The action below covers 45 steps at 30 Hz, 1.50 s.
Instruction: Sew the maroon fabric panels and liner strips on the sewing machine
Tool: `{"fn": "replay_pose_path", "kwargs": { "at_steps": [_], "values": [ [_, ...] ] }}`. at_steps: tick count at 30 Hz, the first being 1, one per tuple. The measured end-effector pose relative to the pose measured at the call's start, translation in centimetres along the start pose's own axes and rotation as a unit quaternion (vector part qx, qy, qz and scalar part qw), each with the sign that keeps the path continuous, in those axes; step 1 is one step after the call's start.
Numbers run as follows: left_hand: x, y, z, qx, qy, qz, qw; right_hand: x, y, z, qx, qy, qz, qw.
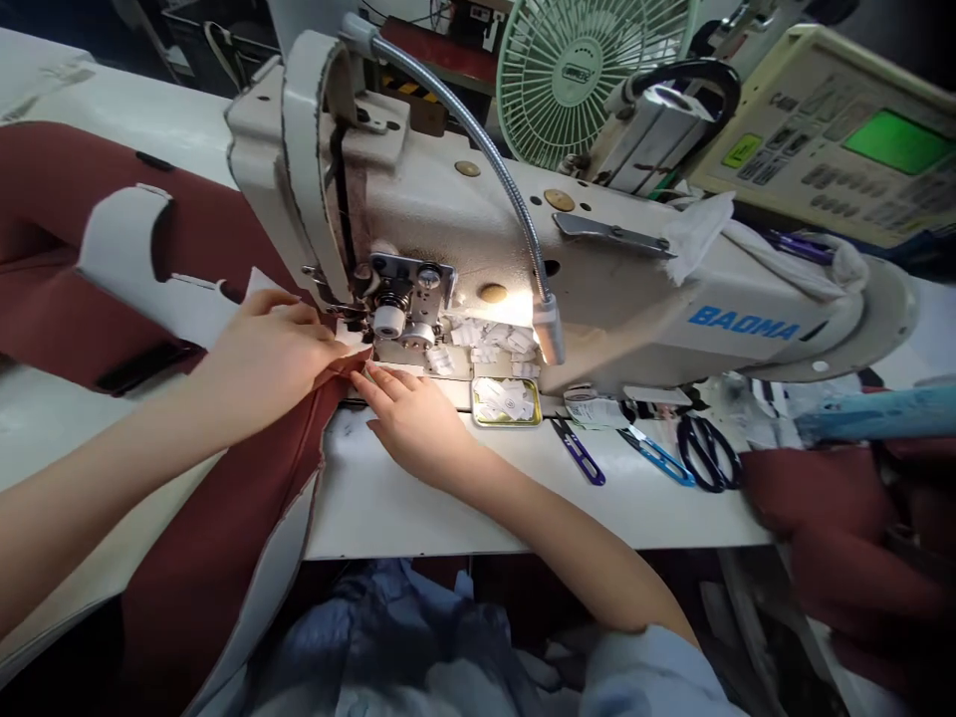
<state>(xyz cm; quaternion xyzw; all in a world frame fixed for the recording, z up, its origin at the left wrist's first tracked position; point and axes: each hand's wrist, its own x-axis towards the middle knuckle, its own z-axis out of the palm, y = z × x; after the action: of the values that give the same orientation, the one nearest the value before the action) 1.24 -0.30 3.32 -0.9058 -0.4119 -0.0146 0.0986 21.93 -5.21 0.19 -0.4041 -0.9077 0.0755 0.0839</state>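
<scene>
A dark red fabric piece (216, 538) with a white lining edge runs from my lap up to the needle of a white sewing machine (463, 239). My left hand (261, 363) lies flat on the fabric just left of the presser foot (357, 329), fingers stretched out and pressing the cloth down. My right hand (410, 418) rests on the table right of the fabric, fingers extended, tips touching the fabric's edge in front of the needle plate. Neither hand grips anything.
A small tin of white labels (508, 400) sits by the machine base. Purple thread snips (579, 453), blue snips (657, 458) and black scissors (706, 453) lie to the right. More red fabric (836, 518) is piled far right; a green fan (583, 70) and control panel (836, 129) stand behind.
</scene>
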Motion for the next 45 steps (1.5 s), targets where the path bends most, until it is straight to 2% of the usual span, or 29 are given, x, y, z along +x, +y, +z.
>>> {"fn": "replay_pose_path", "kwargs": {
  "at_steps": [3, 5, 8, 10, 12, 14, 16, 18, 22, 24, 28, 31, 33, 35, 37, 40, 42, 45],
  "values": [
    [0.2, 0.8, -0.7, -0.011, -0.075, 0.012, 0.997, -3.7, 1.8, -2.9, -0.013, -0.005, 0.083, 0.996],
    [0.5, 1.2, -0.2, -0.054, -0.124, 0.005, 0.991, -6.6, 3.4, -3.8, -0.044, 0.033, 0.16, 0.986],
    [0.3, 0.9, 1.8, -0.223, -0.107, -0.076, 0.966, -10.2, 5.7, -3.4, -0.08, 0.102, 0.217, 0.967],
    [-0.1, 0.1, 3.1, -0.354, -0.06, -0.153, 0.92, -11.6, 6.6, -2.6, -0.093, 0.136, 0.215, 0.963],
    [-0.6, -0.7, 3.8, -0.452, -0.017, -0.201, 0.869, -12.3, 6.9, -1.9, -0.094, 0.163, 0.205, 0.961],
    [-1.0, -1.3, 3.9, -0.531, 0.009, -0.219, 0.819, -12.5, 7.0, -1.5, -0.087, 0.179, 0.204, 0.959],
    [-1.2, -1.7, 3.7, -0.6, 0.01, -0.219, 0.77, -12.3, 7.0, -1.4, -0.079, 0.184, 0.209, 0.957],
    [-1.3, -1.9, 3.5, -0.635, -0.002, -0.211, 0.743, -12.2, 7.1, -1.5, -0.072, 0.181, 0.215, 0.957],
    [-1.3, -2.2, 3.4, -0.627, -0.017, -0.184, 0.757, -12.3, 7.2, -1.6, -0.055, 0.174, 0.222, 0.958],
    [-1.3, -2.3, 3.4, -0.621, -0.016, -0.177, 0.763, -12.3, 7.1, -1.9, -0.03, 0.191, 0.228, 0.954],
    [-1.2, -2.7, 3.5, -0.625, -0.015, -0.15, 0.766, -11.2, 5.8, -2.9, 0.106, 0.227, 0.264, 0.931],
    [-1.2, -3.0, 3.4, -0.628, -0.026, -0.117, 0.769, -7.9, 4.1, -3.0, 0.286, 0.153, 0.264, 0.908],
    [-1.1, -3.3, 3.4, -0.618, -0.042, -0.095, 0.779, -4.7, 3.1, -2.4, 0.405, 0.08, 0.253, 0.875],
    [-1.1, -3.5, 3.4, -0.605, -0.057, -0.077, 0.79, -1.2, 2.5, -1.6, 0.485, 0.035, 0.244, 0.839],
    [-1.1, -3.6, 3.4, -0.598, -0.067, -0.062, 0.796, 1.9, 2.1, -0.8, 0.527, 0.007, 0.232, 0.817],
    [-0.9, -3.6, 3.6, -0.603, -0.074, -0.057, 0.792, 4.6, 1.8, 0.1, 0.55, -0.03, 0.21, 0.808],
    [-0.8, -3.4, 3.7, -0.601, -0.075, -0.061, 0.794, 5.2, 1.8, 0.5, 0.555, -0.04, 0.204, 0.805],
    [-0.7, -3.1, 3.8, -0.577, -0.077, -0.055, 0.811, 5.1, 1.9, 1.2, 0.563, -0.031, 0.21, 0.799]
  ]
}}
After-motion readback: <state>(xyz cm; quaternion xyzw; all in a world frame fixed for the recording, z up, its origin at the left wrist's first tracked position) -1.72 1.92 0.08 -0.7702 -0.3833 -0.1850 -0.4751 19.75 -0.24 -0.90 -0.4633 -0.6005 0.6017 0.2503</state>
